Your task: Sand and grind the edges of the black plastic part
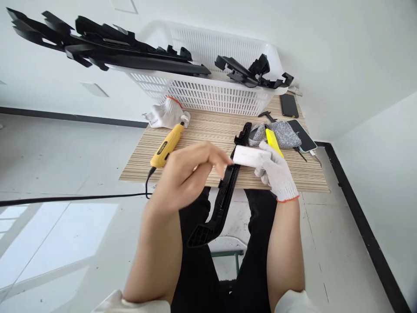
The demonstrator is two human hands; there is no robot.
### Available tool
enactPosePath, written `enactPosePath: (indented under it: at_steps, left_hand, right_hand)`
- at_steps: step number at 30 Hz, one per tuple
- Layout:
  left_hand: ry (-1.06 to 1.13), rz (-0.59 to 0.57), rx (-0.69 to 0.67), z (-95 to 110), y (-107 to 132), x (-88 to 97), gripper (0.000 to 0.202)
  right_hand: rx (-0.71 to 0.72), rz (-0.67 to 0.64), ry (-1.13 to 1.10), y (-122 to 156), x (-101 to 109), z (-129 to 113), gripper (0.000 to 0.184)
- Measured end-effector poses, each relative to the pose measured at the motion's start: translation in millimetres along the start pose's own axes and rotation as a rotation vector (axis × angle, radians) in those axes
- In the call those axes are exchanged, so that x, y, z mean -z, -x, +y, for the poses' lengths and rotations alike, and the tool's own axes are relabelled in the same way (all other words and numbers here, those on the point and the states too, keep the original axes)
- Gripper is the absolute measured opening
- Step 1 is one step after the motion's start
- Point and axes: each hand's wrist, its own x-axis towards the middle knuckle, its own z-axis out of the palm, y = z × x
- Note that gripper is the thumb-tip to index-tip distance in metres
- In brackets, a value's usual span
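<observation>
Feed looks bright and even on my end: soft, diffuse light, barely any shadow on the table. Pale window-shaped patches of light lie on the floor at near left. White stuff runs hot. The white block nearly blows out and melts into the glove on the right hand. The left hand is a bit soft, its fingertips smeared. The wide lens bends the wall lines hard toward the edges and stretches the far basket. The middle stays reasonably sharp.
</observation>
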Motion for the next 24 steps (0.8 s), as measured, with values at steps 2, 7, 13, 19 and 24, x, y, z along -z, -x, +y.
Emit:
enactPosePath:
  at_steps: [2, 7, 13, 19, 24]
  left_hand:
    - [-0.011, -0.058, 0.118, -24.2, -6.4, -8.5, 0.017]
    - [-0.115, -0.166, 0.376, -73.3, -9.3, -36.0, 0.021]
    - [-0.206, -0.2, 0.412, -73.4, -7.1, -46.3, 0.017]
    - [-0.059, -0.285, 0.397, -75.4, -6.2, -40.6, 0.016]
    - [0.018, -0.334, 0.354, -75.7, -5.4, -36.5, 0.023]
  right_hand:
    - [-0.015, -0.018, 0.028, 0.0, 1.9, 0.2, 0.081]
    - [-0.042, -0.038, 0.052, 0.2, 3.3, 3.4, 0.084]
    - [0.04, -0.028, 0.161, 4.4, 4.4, 4.7, 0.077]
    - [-0.02, -0.038, 0.113, 5.0, 4.3, 0.3, 0.076]
    - [-0.092, -0.021, 0.014, 4.7, 3.1, -3.5, 0.068]
